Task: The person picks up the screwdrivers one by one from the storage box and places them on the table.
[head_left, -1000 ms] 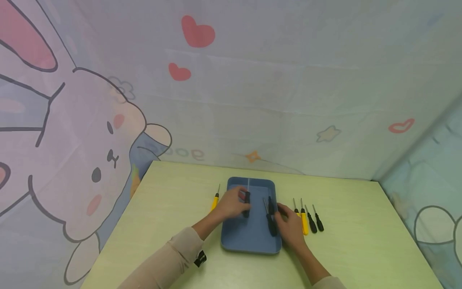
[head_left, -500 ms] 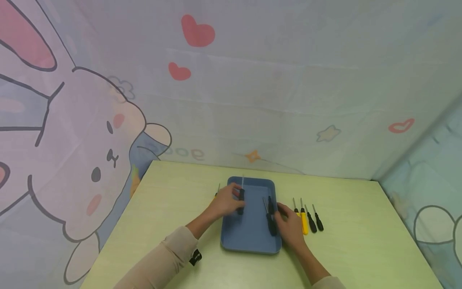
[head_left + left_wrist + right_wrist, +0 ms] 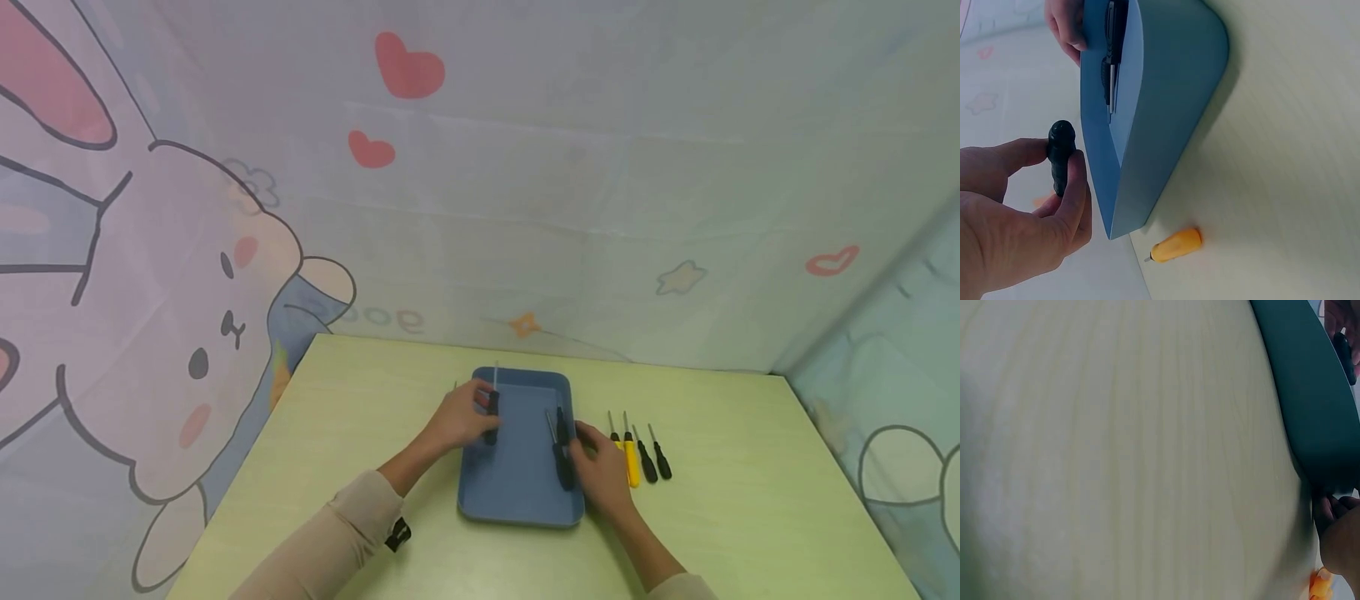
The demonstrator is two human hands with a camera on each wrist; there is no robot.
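My left hand (image 3: 457, 417) pinches a black-handled screwdriver (image 3: 492, 417) between thumb and fingers, over the left side of the blue tray (image 3: 517, 500). Its shaft points toward the back wall. In the left wrist view the black handle stands above the tray's rim, held near its butt end. My right hand (image 3: 603, 475) grips the tray's right edge, thumb side toward the rim; in the right wrist view its curled fingers (image 3: 1329, 509) sit against the tray wall. Inside the tray, along the right side, lie two black screwdrivers (image 3: 562, 467).
Right of the tray, yellow screwdrivers (image 3: 632, 462) and black screwdrivers (image 3: 662, 462) lie in a row on the light table (image 3: 750, 500). A yellow screwdriver (image 3: 1177, 244) rests left of the tray, mostly behind my left hand in the head view. A printed cloth backdrop (image 3: 600, 208) rises behind the table.
My left hand has moved left with the black screwdriver, from the tray's middle to near its left rim, covering more of the yellow screwdriver. The right hand and tray stay put.
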